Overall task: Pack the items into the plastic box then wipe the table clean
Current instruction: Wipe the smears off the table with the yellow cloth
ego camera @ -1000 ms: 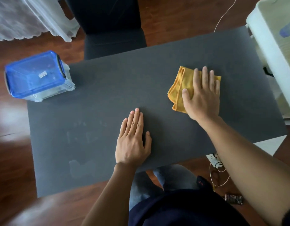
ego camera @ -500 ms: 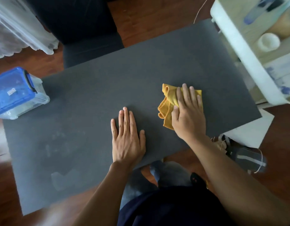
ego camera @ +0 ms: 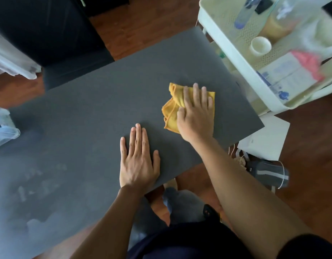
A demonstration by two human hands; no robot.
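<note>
My right hand presses flat on a crumpled yellow cloth on the right part of the dark grey table. My left hand lies flat and open on the table near its front edge, holding nothing. The clear plastic box with a blue lid stands at the table's far left, mostly cut off by the frame edge. Pale smudges mark the table's left front area.
A cream trolley with bottles, a cup and boxes stands close to the table's right end. A dark chair is behind the table. A white board, a bag and cords lie on the wooden floor at right.
The view has swung right, so the box has slid to the left frame edge. My right hand and the cloth have shifted a little toward the table's right end. The left hand stays put.
</note>
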